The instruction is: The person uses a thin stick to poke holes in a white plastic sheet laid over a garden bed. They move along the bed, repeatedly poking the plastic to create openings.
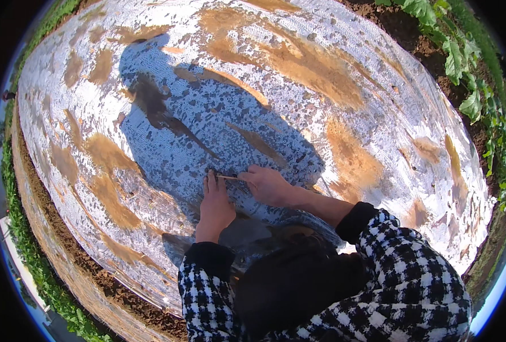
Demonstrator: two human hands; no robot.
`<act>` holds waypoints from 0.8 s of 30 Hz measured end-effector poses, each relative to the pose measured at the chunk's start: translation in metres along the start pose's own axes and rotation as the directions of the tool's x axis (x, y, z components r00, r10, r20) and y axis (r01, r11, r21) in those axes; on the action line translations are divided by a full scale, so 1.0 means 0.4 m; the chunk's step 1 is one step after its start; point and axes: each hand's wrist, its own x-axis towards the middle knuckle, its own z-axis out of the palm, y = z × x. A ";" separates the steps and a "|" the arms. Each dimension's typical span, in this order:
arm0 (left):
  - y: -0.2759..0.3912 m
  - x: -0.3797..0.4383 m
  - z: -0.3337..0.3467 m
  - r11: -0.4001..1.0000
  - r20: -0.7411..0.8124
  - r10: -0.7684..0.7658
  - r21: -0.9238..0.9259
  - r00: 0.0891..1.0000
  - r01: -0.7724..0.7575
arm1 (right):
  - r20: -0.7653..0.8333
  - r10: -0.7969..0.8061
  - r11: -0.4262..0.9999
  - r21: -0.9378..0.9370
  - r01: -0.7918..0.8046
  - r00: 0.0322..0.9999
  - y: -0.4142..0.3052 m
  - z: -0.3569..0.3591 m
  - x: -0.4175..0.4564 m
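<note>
A sheet of clear plastic mulch film (355,128), beaded underneath with droplets, lies over the soil in front of me. My right hand (266,184) grips a thin wooden stick (228,177), which points left along the film. My left hand (215,204) rests on the film with its fingers stretched forward, and the stick's far end is close to those fingertips. Whether the tip touches or pierces the film is too small to tell. Both hands are in the shadow (218,115) of my head and body.
Brown soil patches (317,72) mark the film. Leafy green plants (454,60) grow along the right edge beside bare soil (424,38). On the left run a soil furrow (86,265), a straw-coloured strip (43,226) and another green row (26,231).
</note>
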 end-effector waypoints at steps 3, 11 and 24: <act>0.007 0.004 -0.015 1.000 0.028 -0.004 0.027 1.000 0.004 | -0.029 0.030 0.996 0.084 -0.027 0.999 -0.010 -0.025 -0.036; 0.000 0.005 -0.038 0.999 0.112 -0.022 0.027 0.993 0.019 | -0.406 -0.070 0.992 -0.126 0.020 0.911 0.095 -0.257 0.046; -0.012 0.009 -0.023 1.000 0.122 -0.025 0.013 0.992 0.024 | -0.259 0.148 0.719 -0.634 -0.283 0.955 0.096 -0.430 0.382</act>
